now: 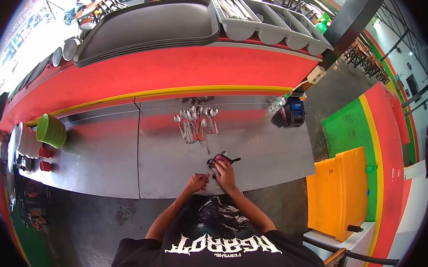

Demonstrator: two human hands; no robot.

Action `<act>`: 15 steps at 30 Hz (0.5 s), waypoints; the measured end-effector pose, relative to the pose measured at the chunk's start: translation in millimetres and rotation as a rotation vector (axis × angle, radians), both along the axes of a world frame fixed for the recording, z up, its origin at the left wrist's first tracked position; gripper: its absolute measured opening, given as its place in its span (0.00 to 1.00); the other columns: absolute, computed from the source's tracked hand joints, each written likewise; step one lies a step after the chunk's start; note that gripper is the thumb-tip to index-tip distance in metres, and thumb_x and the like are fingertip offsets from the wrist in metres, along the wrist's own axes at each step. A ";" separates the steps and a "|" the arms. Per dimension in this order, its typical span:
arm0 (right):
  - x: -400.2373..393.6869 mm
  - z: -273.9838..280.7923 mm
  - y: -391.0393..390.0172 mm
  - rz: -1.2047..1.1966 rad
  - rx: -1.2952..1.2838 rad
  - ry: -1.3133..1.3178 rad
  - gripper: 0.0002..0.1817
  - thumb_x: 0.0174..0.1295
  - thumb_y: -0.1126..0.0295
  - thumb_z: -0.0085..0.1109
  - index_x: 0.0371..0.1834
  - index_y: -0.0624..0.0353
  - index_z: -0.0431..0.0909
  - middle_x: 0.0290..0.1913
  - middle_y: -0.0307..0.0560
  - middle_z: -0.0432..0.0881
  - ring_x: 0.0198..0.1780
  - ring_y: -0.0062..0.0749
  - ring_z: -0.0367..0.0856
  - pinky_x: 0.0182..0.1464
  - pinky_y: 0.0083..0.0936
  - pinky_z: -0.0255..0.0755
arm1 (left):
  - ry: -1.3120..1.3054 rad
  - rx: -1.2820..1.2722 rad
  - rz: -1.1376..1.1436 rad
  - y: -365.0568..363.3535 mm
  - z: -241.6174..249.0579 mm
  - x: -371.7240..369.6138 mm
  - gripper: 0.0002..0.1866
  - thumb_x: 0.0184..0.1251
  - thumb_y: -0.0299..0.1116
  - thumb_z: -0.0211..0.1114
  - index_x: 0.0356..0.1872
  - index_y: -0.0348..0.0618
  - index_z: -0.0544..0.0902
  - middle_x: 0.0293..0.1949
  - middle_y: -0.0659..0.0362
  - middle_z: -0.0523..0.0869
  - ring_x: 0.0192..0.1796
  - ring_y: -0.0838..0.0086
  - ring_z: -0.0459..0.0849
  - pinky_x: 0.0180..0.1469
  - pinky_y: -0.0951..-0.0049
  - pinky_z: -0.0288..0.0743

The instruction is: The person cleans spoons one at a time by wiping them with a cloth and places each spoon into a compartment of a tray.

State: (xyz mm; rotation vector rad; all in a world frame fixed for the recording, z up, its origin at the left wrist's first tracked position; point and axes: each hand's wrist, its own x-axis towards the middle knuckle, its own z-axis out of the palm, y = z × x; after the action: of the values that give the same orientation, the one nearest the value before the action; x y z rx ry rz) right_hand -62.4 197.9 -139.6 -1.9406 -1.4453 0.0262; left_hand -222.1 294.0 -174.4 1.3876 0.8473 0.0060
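Observation:
My right hand [225,175] is closed on a dark cloth [217,159] with a pinkish patch, low over the metal counter's front part. A small shiny shape, like a spoon bowl [224,153], shows just past the cloth. To its left, my left hand [198,182] is closed at a thin metallic handle that runs toward the cloth; my fingers hide most of it. Farther up the counter lies a loose pile of metal spoons [194,120], bowls pointing away from me. One spoon [206,133] sticks out toward my hands.
The steel counter [173,170] has green bowls [52,131], white dishes and red cups [45,165] at left. A dark bag [291,112] and plastic bottle stand at right. Black trays [152,24] and a grey cutlery holder [268,30] top the red ledge. An orange box [339,193] stands right.

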 end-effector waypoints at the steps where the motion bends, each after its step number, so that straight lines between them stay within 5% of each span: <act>1: 8.5 -0.9 4.6 -0.022 0.024 0.012 0.18 0.61 0.66 0.66 0.53 0.59 0.83 0.53 0.49 0.82 0.54 0.48 0.77 0.58 0.39 0.72 | -0.029 -0.005 -0.002 0.5 -3.1 -0.9 0.24 0.76 0.47 0.57 0.27 0.35 0.83 0.14 0.58 0.80 0.17 0.74 0.83 0.20 0.74 0.76; 15: 68.2 -12.5 33.7 -0.236 0.009 -0.071 0.15 0.61 0.71 0.65 0.50 0.61 0.81 0.56 0.48 0.79 0.58 0.52 0.74 0.62 0.42 0.69 | -0.086 -0.074 0.060 0.4 5.0 -0.5 0.24 0.78 0.47 0.56 0.29 0.35 0.81 0.14 0.59 0.78 0.17 0.75 0.83 0.21 0.75 0.75</act>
State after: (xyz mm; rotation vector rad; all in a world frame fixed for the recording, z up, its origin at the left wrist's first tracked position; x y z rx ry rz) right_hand 5.7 231.5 -152.0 -2.1113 -1.2490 -0.1581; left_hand -222.5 294.4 -169.4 1.2838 0.8088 0.0794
